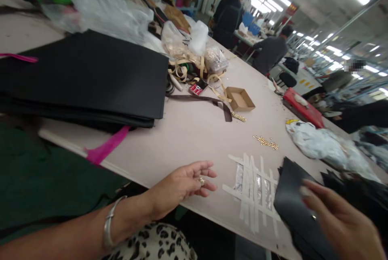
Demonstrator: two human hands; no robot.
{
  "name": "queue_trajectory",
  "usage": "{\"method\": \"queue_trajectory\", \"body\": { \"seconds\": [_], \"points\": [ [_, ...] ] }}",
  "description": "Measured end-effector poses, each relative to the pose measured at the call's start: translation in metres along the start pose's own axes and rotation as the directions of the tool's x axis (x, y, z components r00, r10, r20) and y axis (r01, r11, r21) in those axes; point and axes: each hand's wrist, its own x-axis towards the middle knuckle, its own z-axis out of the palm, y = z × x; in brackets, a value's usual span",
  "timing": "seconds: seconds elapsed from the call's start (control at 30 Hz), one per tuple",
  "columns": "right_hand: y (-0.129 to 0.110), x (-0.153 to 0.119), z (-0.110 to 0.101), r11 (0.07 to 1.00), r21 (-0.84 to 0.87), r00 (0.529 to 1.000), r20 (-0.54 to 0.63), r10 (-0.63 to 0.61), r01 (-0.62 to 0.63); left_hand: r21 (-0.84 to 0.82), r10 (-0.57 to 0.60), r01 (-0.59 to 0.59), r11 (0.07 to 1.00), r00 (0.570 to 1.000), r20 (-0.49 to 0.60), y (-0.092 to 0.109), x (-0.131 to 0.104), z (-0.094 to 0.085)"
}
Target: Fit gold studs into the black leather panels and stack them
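My left hand (186, 183) is over the table's near edge, its fingers curved and a small gold piece (201, 181) held at the thumb. At the lower right, my right hand (345, 219), blurred, grips a black leather-like piece (292, 191) that bears a gold stud (314, 217). More black pieces lie under and behind it. Between the hands, strips of pale tape (253, 191) criss-cross over small clear packets on the table. A scatter of small gold pieces (265, 142) lies beyond the tape.
Large black sheets (121, 74) are stacked at the left, with a pink strip (109, 145) hanging below. Farther back are an open cardboard box (240, 99), plastic bags (182, 40) and a red case (303, 106). A white bag (315, 141) lies at the right. Several people are in the background.
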Motion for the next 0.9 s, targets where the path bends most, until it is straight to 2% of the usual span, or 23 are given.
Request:
{"method": "queue_trajectory", "body": {
  "seconds": [0.03, 0.1, 0.2, 0.27, 0.3, 0.4, 0.47, 0.57, 0.73, 0.9],
  "points": [
    [-0.033, -0.012, 0.025, 0.992, 0.062, 0.987, 0.105, -0.12, 0.113, 0.035, 0.02, -0.02, 0.999, 1.0, 0.002, 0.0, 0.0, -0.001],
    [-0.095, -0.033, 0.071, 0.909, 0.232, 0.892, 0.218, -0.397, 0.348, 0.075, 0.058, -0.059, 0.995, 0.998, 0.017, 0.0, -0.001, -0.005],
    [-0.158, -0.051, 0.115, 0.688, 0.388, 0.651, 0.243, -0.719, 0.613, 0.063, 0.084, -0.085, 0.994, 0.996, 0.026, 0.003, -0.005, -0.012],
    [-0.179, -0.055, 0.13, 0.565, 0.419, 0.516, 0.235, -0.824, 0.711, 0.088, 0.105, -0.107, 0.99, 0.994, 0.025, 0.005, -0.009, -0.019],
    [-0.184, -0.055, 0.135, 0.523, 0.421, 0.468, 0.235, -0.852, 0.741, 0.119, 0.122, -0.124, 0.985, 0.992, 0.025, 0.005, -0.011, -0.023],
    [-0.193, -0.051, 0.147, 0.45, 0.432, 0.377, 0.248, -0.892, 0.782, 0.216, 0.134, -0.138, 0.967, 0.99, 0.035, 0.008, -0.018, -0.034],
    [-0.197, -0.048, 0.153, 0.437, 0.453, 0.347, 0.27, -0.898, 0.777, 0.229, 0.123, -0.129, 0.965, 0.992, 0.038, 0.011, -0.023, -0.039],
    [-0.203, -0.043, 0.157, 0.465, 0.504, 0.345, 0.317, -0.883, 0.728, 0.163, 0.124, -0.129, 0.978, 0.991, 0.043, 0.016, -0.028, -0.044],
    [-0.208, -0.038, 0.162, 0.486, 0.597, 0.369, 0.316, -0.874, 0.639, 0.088, 0.133, -0.137, 0.987, 0.99, 0.045, 0.016, -0.028, -0.051],
    [-0.205, -0.035, 0.17, 0.544, 0.627, 0.43, 0.343, -0.835, 0.558, 0.231, 0.155, -0.132, 0.964, 0.984, -0.085, 0.014, -0.029, -0.054]
  ]
}}
